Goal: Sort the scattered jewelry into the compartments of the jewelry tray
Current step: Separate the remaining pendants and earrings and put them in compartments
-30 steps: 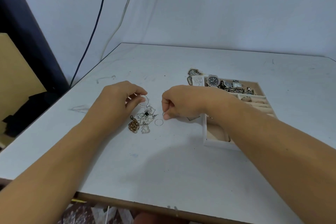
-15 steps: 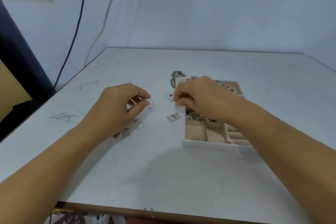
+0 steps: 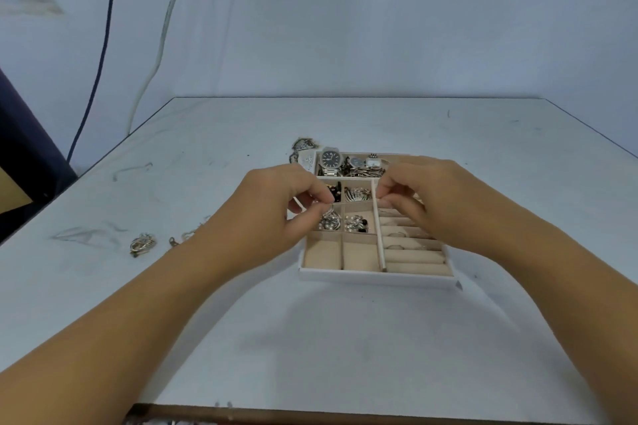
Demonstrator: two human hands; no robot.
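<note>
The white jewelry tray (image 3: 376, 278) with beige compartments lies mid-table. Watches (image 3: 331, 160) fill its far row, and earrings and beads (image 3: 355, 222) sit in the small middle compartments. My left hand (image 3: 272, 214) hovers over the tray's left side and pinches a thin silver hoop (image 3: 326, 212) above a middle-left compartment. My right hand (image 3: 428, 197) is over the ring rolls, thumb and forefinger pinching a small jewelry piece that is mostly hidden by the fingertips. Loose jewelry (image 3: 142, 244) lies on the table to the left, partly behind my left forearm.
A small heap of chains (image 3: 303, 145) sits just behind the tray's far left corner. The two nearest small compartments (image 3: 324, 255) hold nothing. Cables hang on the wall at the left, and the table's front edge (image 3: 310, 412) is near me.
Both hands have moved right from the loose pile to above the tray, each carrying its piece. The view has turned right, so the tray is now central.
</note>
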